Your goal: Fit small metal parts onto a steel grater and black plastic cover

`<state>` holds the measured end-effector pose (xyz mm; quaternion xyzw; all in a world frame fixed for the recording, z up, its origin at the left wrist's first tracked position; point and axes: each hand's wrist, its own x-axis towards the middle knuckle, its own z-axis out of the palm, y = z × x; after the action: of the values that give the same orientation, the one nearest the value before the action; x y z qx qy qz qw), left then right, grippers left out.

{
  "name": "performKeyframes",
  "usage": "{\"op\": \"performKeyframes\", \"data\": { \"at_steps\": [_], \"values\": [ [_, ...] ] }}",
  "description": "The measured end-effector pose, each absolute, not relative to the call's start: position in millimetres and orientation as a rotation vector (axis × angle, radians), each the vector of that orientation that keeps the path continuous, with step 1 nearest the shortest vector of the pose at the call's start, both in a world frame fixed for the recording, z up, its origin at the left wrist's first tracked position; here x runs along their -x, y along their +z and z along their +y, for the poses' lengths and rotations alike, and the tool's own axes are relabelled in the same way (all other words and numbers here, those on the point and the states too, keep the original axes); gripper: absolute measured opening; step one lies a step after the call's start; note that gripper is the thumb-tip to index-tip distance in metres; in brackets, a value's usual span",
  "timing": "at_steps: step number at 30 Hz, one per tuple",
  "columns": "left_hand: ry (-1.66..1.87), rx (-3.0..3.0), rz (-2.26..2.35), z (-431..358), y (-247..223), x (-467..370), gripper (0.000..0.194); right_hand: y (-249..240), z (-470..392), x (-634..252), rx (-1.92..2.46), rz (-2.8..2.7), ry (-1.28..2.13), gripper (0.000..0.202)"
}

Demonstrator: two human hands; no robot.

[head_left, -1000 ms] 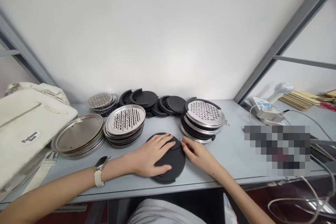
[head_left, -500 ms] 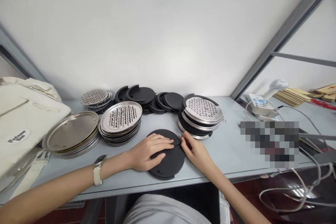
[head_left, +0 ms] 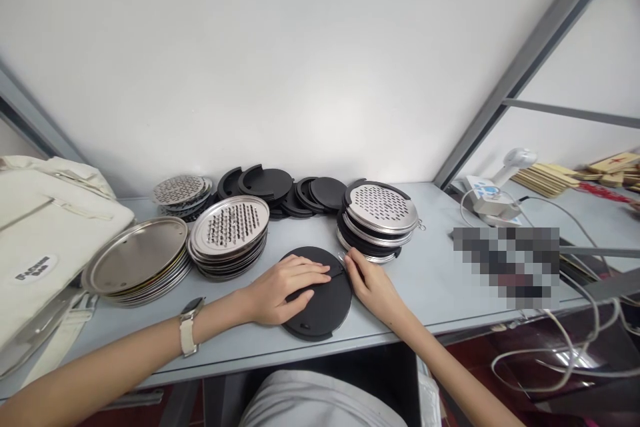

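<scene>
A round black plastic disc lies flat near the table's front edge. My left hand rests on its left half, fingers stretched out across the top. At the disc's upper right edge, my right hand pinches a small thin metal ring, partly hidden by the fingers. Just behind that hand stands a stack of round graters in black holders, with a small ring hanging at its right side. Left of the disc is a pile of metal grater plates.
Plain round metal trays are stacked at the left, beside a cream backpack. Black round holders and smaller grater discs lie along the wall. A white scanner, cables and wooden pieces are at the right.
The camera view has shifted slightly. My right fingers and the small ring have moved very slightly at the disc's edge, while my left hand stays on the disc.
</scene>
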<state>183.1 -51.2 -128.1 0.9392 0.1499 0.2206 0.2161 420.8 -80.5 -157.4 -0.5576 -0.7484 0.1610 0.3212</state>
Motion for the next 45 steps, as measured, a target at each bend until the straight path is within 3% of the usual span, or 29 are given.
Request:
{"op": "performKeyframes", "data": {
  "at_steps": [8,14,24,40,45],
  "values": [
    [0.616,-2.606,0.421,-52.4,-125.6,-183.6,0.04,-151.3,-83.7,-420.3,1.346,-1.822,0.509,0.024],
    [0.603,-2.612,0.425,-52.2,-125.9,-183.5,0.041,-148.0,-91.1,-421.1,1.229,-1.742,0.393,0.011],
    [0.607,-2.609,0.436,-52.5,-125.9,-184.0,0.041,-150.3,-90.9,-419.3,1.193,-1.788,0.327,0.008],
    [0.6,-2.639,0.433,-51.9,-127.1,-183.0,0.04,-157.4,-81.3,-418.1,1.201,-1.931,0.535,0.019],
    [0.55,-2.688,0.386,-51.6,-128.9,-180.5,0.053,-155.6,-81.4,-418.7,1.243,-1.892,0.533,0.017]
  ]
}}
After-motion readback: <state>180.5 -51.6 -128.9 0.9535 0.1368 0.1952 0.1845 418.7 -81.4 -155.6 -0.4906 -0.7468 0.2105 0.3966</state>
